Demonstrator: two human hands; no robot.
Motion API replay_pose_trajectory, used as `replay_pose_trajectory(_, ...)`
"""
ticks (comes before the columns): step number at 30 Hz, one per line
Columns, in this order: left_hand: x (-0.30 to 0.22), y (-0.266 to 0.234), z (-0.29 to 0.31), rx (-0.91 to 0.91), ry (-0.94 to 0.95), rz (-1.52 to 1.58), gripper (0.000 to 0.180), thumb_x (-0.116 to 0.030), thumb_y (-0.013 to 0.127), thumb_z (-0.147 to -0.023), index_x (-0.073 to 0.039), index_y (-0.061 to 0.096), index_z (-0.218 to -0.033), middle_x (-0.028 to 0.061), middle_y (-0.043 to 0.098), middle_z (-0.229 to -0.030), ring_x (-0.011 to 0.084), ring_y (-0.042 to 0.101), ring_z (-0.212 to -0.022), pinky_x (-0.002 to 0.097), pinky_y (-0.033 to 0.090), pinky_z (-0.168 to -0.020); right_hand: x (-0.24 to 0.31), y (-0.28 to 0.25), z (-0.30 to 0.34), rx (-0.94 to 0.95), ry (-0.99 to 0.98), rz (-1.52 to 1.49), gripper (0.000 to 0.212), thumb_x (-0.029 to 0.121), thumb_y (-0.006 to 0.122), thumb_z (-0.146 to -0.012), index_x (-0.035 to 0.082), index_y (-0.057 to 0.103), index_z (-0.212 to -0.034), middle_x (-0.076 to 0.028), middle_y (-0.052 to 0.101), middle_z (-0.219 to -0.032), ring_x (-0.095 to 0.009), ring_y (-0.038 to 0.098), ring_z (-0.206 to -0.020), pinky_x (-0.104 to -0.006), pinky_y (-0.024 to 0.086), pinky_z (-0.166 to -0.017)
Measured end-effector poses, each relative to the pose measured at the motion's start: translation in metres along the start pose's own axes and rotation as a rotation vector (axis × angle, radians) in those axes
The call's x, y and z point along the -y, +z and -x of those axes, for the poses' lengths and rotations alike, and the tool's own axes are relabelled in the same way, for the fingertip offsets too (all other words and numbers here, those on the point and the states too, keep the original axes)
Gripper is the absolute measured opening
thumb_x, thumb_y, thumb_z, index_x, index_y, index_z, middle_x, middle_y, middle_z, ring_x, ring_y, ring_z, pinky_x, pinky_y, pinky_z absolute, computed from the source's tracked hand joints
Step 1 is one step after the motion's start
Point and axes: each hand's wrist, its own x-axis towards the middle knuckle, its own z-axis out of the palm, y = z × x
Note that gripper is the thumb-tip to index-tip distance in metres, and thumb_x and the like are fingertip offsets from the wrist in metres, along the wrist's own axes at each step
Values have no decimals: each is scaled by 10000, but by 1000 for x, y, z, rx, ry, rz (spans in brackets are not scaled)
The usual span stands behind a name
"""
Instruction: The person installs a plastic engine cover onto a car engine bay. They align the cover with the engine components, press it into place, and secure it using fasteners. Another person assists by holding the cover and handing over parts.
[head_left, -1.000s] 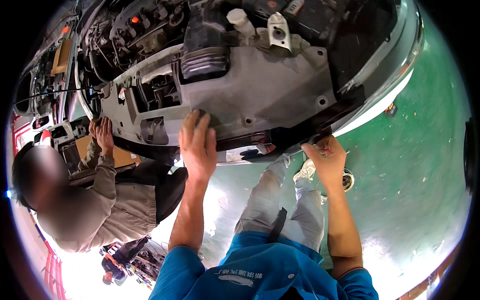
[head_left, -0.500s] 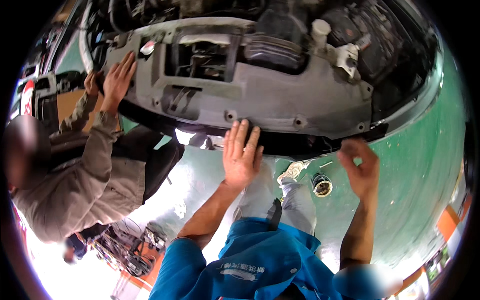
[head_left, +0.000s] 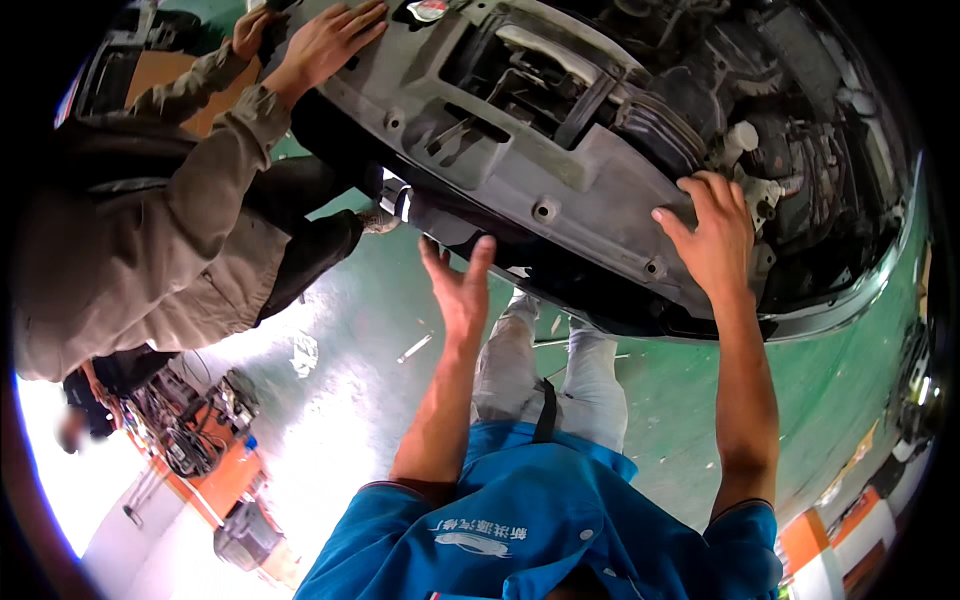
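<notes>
A grey plastic cover panel with round fastener holes spans the front of a car's engine bay. Below its near edge runs the black front bumper. My right hand rests on the right part of the panel, fingers spread, beside a white-capped filler neck. Thumb and fingers apart, my left hand is at the bumper's front face; whether its fingertips touch is unclear. No object shows in either hand.
At the left, a co-worker in a brown jacket has one hand on the panel and another near its end. An orange bench with cluttered parts stands lower left. Hoses and engine parts lie behind the panel.
The view has turned, so the car sits slanted. My left hand has gone from the panel's edge to the bumper's front. My right hand has opened and come onto the panel.
</notes>
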Motion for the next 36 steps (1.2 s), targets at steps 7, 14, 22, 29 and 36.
replay_pose_trajectory(7, -59, 41, 24, -204, 191, -477, 1215, -458, 868, -743, 22, 133, -1584, 270, 170, -1628, 434, 263, -1482, 465, 320, -1176, -31, -13, 21, -175, 189, -74, 514, 255, 833, -786, 67, 650, -1228, -108, 602, -1226, -352, 571, -1155, -441, 488, -953)
replay_pose_trajectory(14, -67, 65, 51, -232, -42, -415, 1301, -508, 900, -682, 29, 129, -1582, 278, 157, -1631, 425, 271, -1486, 470, 367, -1155, -32, -19, 37, -44, 142, -15, 582, 261, 832, -792, 57, 614, -1292, -131, 588, -1298, -365, 551, -1202, -457, 472, -989)
replay_pose_trajectory(22, -52, 74, 53, -349, -2, -309, 1276, -414, 936, -653, 68, 174, -1555, 302, 259, -1584, 433, 311, -1457, 461, 325, -1185, -22, -12, 7, 80, -68, -29, 500, 273, 838, -774, 60, 674, -1196, -120, 605, -1193, -365, 565, -1137, -450, 479, -956)
replay_pose_trajectory(29, -56, 76, 54, -335, -150, -197, 1309, -443, 933, -664, 151, 142, -1521, 349, 270, -1544, 456, 309, -1448, 467, 317, -1190, 5, 2, -17, 70, -142, 18, 531, 307, 834, -764, 62, 673, -1207, -118, 623, -1108, -349, 576, -1036, -452, 490, -896)
replay_pose_trajectory(36, -58, 75, 52, -264, -220, -180, 1331, -447, 923, -675, 152, 93, -1526, 349, 193, -1593, 449, 230, -1495, 454, 261, -1224, 22, 22, -8, 51, -71, -19, 541, 274, 824, -782, 3, 652, -1217, -112, 616, -1094, -349, 575, -1023, -452, 494, -873)
